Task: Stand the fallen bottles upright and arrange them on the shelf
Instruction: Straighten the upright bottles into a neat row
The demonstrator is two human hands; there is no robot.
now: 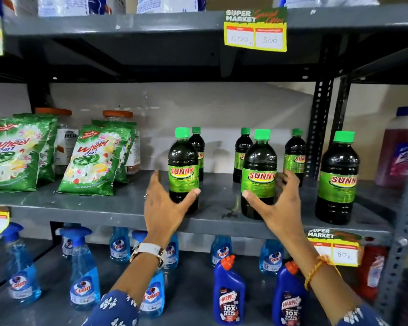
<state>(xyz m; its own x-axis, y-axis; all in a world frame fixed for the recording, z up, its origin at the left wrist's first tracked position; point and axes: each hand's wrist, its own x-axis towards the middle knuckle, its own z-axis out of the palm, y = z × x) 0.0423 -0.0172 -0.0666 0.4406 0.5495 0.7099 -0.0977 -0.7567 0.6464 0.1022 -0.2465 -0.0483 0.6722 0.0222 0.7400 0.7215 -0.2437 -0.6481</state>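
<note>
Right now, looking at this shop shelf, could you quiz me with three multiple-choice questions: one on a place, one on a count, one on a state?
1. Where do the Wheel packets sit?
A. left of the bottles
B. right of them
C. shelf below

2. How many green-capped Sunny bottles show?
A. four
B. six
C. eight

3. How do those bottles stand?
A. all fallen
B. all upright
C. half fallen

Answers: 1 A, the packets share the middle shelf, leftward. 2 B, three in front, three behind. 3 B, every cap points up; the left hand and right hand each cup one.

The shelf (127,203) is viewed from head height, close up. It is faced squarely, its lower tier seen from above.
</note>
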